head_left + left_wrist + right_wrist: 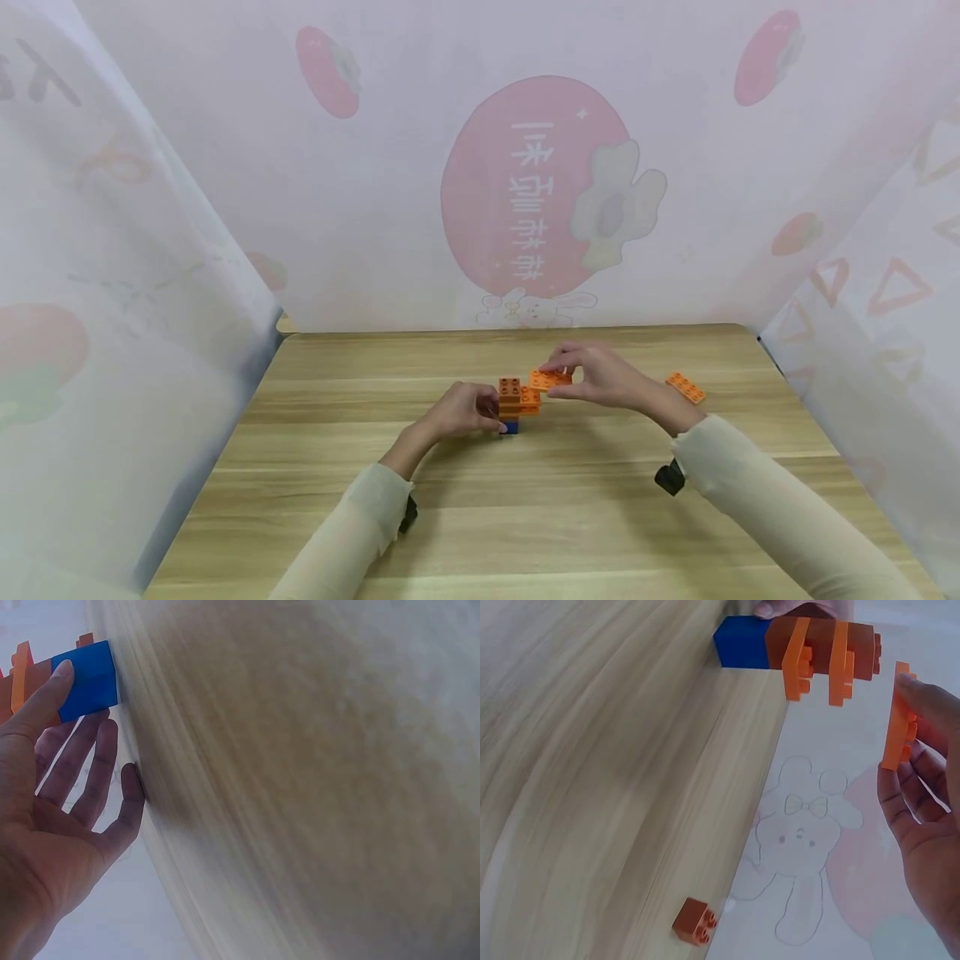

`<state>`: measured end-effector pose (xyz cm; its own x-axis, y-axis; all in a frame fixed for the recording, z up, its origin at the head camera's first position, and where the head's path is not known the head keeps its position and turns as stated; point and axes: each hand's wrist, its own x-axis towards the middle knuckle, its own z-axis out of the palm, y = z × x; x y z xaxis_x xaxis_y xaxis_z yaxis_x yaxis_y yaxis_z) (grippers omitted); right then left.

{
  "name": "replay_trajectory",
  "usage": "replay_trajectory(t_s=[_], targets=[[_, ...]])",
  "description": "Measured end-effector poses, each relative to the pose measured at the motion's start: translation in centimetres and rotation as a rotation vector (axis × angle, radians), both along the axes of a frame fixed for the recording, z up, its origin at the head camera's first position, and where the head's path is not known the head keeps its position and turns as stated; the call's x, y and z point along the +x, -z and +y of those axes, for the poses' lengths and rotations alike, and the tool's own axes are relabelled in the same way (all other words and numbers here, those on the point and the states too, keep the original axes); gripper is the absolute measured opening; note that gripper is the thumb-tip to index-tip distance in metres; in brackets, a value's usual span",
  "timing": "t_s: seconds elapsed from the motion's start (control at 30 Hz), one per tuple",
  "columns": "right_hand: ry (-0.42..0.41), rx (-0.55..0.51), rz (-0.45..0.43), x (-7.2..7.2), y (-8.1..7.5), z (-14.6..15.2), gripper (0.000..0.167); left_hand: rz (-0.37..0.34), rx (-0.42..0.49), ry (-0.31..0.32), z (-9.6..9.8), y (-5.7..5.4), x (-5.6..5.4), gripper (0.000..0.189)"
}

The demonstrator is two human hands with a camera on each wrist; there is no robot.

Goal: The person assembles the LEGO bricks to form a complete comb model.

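A small tower of toy building bricks (509, 398) stands on the table, with a blue brick (742, 643) at its bottom and brown bricks above. Two thin orange plates (794, 664) are sandwiched between the brown bricks and jut out to the right. My left hand (467, 408) holds the tower low down, its thumb on the blue brick in the left wrist view and fingers round the far side. Between thumb and fingers, my right hand (603, 377) pinches a loose orange studded plate (895, 724). That plate is close beside the tower's top, apart from it in the right wrist view.
Another orange plate (686, 387) lies on the wooden table (480, 517), beyond the right forearm. A loose brown brick (693, 921) rests near the table's back edge in the right wrist view. Printed white cloth (390, 208) hangs behind and along both sides.
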<state>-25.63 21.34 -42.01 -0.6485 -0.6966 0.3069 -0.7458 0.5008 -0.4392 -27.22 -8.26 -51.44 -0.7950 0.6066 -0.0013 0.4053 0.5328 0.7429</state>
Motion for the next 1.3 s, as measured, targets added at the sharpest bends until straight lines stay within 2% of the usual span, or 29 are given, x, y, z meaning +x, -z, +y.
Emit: replay_trajectory(t_s=[0.3,0.67,1.3], targets=[[-0.023,-0.009,-0.011,-0.5,-0.1,-1.8,0.031,0.006,0.012,0.013,0.0,0.3,-0.3,0.026],[-0.031,0.012,-0.027,-0.6,-0.3,-3.5,0.031,-0.001,0.013,0.018,0.0,0.2,-0.3,0.025],[-0.057,0.049,-0.065,-1.0,-0.5,-4.7,0.031,0.013,0.007,0.006,0.0,0.1,-0.1,0.026]])
